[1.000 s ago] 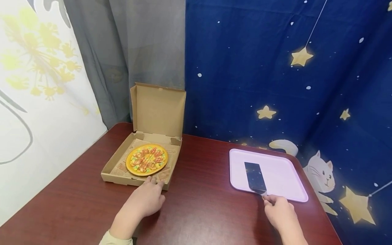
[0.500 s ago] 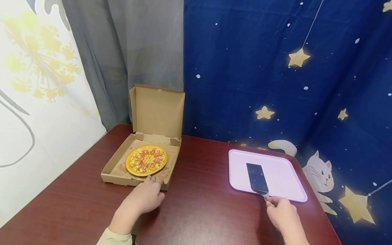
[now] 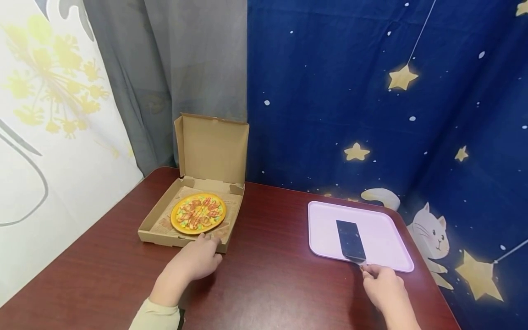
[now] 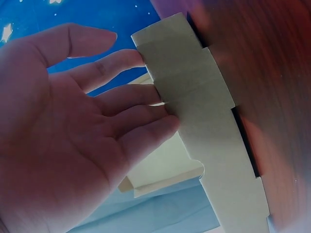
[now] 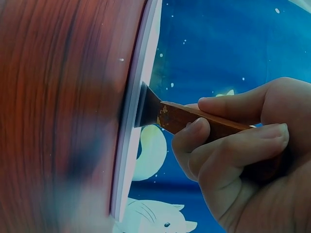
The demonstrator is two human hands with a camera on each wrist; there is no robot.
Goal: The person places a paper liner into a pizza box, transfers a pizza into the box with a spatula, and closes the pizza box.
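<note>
In the head view my right hand holds a spatula with a wide dark blade, which lies over the pale pink tray. The right wrist view shows fingers and thumb wrapped round its wooden handle. My left hand reaches to the front wall of an opened cardboard pizza box. Seen from the left wrist, its fingertips touch the top edge of that wall, fingers extended and thumb apart. Inside the box a whole pizza lies on printed brown paper.
The box lid stands upright at the back. Both box and tray rest on a dark red wooden table. Behind the table hang a grey curtain and a blue starry curtain; a white patterned cloth is at left.
My right hand and the spatula have shifted a little to the right across the tray. The front of the box and the pizza have moved slightly away from me, with my left hand at the edge.
</note>
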